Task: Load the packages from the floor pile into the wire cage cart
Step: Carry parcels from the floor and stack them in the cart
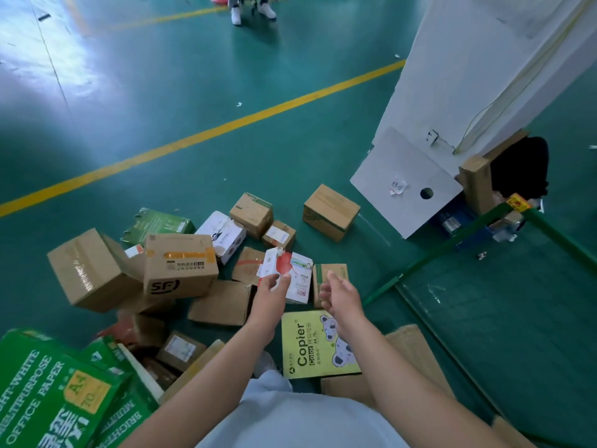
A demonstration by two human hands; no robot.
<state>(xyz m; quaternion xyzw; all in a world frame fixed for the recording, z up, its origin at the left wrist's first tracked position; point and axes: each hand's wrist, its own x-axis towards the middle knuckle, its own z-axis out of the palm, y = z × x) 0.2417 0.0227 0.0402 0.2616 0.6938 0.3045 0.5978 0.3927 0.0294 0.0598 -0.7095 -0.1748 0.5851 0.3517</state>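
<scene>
A pile of packages lies on the green floor: brown cartons such as the SF box (179,268), white printed boxes and a yellow Copier paper pack (315,345). My left hand (273,286) pinches a small white and red box (273,261) just above the pile. My right hand (337,294) hovers beside it over a small brown carton (332,273), fingers loosely curled and holding nothing. The green frame of the cage cart (452,245) runs along the right.
Green A4 office paper cartons (55,392) lie at bottom left. A white board with a round hole (403,185) leans against a white pillar at right, with boxes behind it. Someone's feet in white shoes (252,11) stand far off past the yellow floor line.
</scene>
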